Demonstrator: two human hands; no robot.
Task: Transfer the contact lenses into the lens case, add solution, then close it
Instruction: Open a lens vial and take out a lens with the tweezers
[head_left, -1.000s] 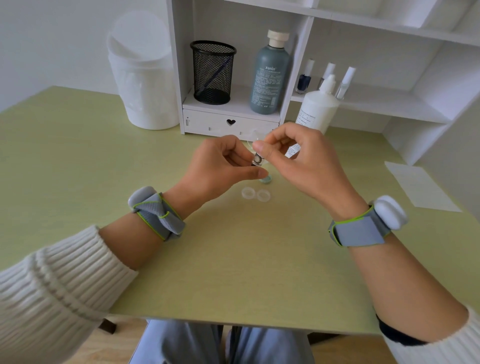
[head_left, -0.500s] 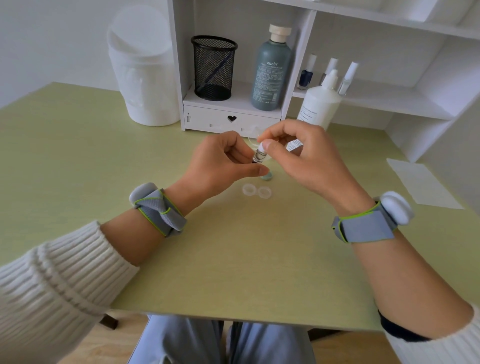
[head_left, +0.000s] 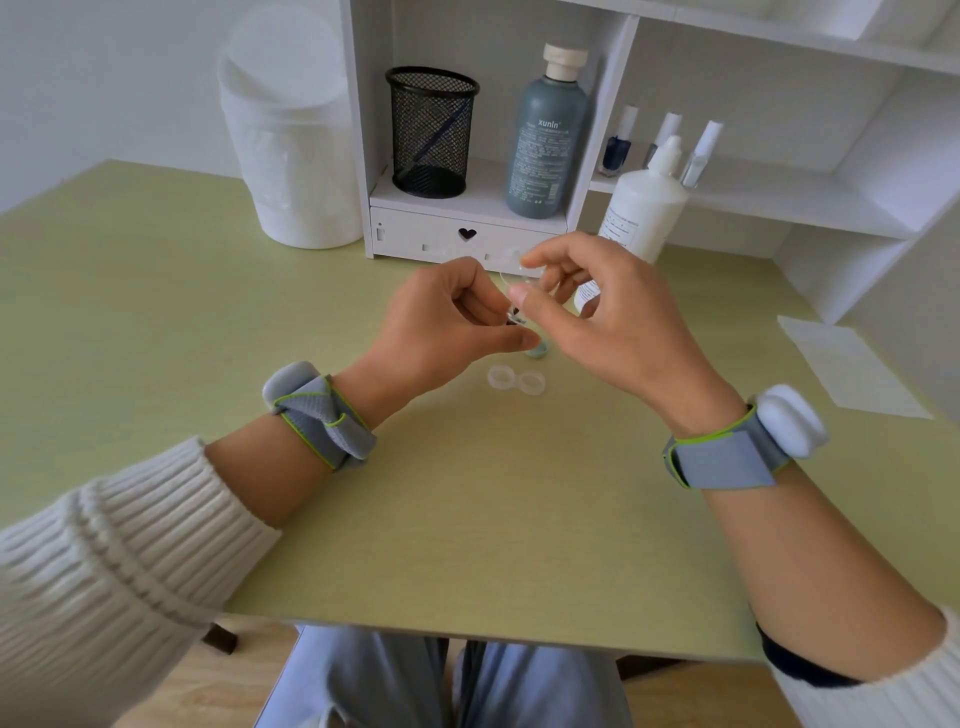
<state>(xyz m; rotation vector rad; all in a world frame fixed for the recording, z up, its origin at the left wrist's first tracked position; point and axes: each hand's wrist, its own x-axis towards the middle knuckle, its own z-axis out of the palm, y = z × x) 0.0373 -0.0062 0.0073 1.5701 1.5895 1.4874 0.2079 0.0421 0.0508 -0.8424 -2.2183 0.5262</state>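
left hand (head_left: 441, 332): your fingers pinch a small glass vial (head_left: 514, 318) | right hand (head_left: 608, 322): fingers pinch a tiny clear piece (head_left: 521, 279), unidentifiable | clear twin-well plastic lens case (head_left: 515, 380): open on green counter (head_left: 467, 519), near side of vial | risk: tilting vial could spill its contents

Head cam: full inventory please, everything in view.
table: 1, light green
lens case: 1, clear, table centre
small cap: 1, teal, table, under hands
vial: 1, clear, in left hand
solution bottle: 1, white, table, by shelf
shelf unit: 1, white, table back
tall bottle: 1, grey-green, in shelf
mesh cup: 1, black, in shelf
small bottles: 3, one dark blue, right shelf
bin: 1, white, back left
paper: 1, white, table right
wristbands: 2, grey, one per wrist
left hand: grips vial
right hand: fingertips at vial top
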